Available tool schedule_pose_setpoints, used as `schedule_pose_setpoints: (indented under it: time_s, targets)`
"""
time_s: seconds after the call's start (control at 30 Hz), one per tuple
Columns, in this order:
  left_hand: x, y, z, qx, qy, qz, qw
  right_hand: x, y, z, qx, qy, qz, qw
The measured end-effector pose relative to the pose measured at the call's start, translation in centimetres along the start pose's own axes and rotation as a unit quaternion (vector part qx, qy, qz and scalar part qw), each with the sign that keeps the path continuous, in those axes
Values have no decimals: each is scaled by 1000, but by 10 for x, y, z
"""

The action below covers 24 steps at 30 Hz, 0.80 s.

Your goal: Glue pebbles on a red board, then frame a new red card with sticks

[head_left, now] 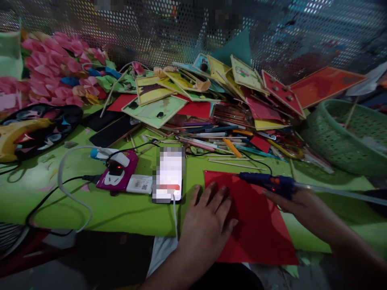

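The left hand lies flat, fingers spread and holding nothing, pressing the near left part of a red paper sheet onto the green bench. The right hand is closed around the handle of a blue glue gun, whose long axis runs almost level from the hand at three o'clock toward the nozzle at nine o'clock. The nozzle tip hovers at or just above the sheet's far edge, at about one o'clock from the left fingertips and near them; whether it touches the paper cannot be told. A clear glue stick trails out of the gun's back toward three o'clock. The red sheet overhangs the bench's near edge at six o'clock. Just beside the left hand at eleven o'clock lies a phone with a lit screen, a white cable leaving its near end. Farther toward nine o'clock sits a magenta power strip. At twelve o'clock a heap of pencils and coloured cards covers the bench, with pink paper flowers at ten o'clock and a green basket at two o'clock.
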<state>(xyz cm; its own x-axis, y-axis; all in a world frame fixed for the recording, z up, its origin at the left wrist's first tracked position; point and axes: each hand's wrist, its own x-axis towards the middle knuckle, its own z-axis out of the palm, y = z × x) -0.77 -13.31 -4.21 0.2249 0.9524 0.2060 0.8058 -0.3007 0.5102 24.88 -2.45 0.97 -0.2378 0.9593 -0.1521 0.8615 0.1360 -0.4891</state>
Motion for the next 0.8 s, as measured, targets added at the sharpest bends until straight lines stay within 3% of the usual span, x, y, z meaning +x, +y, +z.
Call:
schedule_pose_setpoints:
  time_s: [0.27,0.53,0.8]
  targets:
    - [0,0,-1,-6,-8,4,1000,-1,-1,2,51,-31,24,998]
    - [-1,-1,0,-9,-6,4,1000,3,-7,6,27,0,-36,999]
    - [0,-1,-1,-11,-4,2,1000,4,-12,9,21,-12,-40,999]
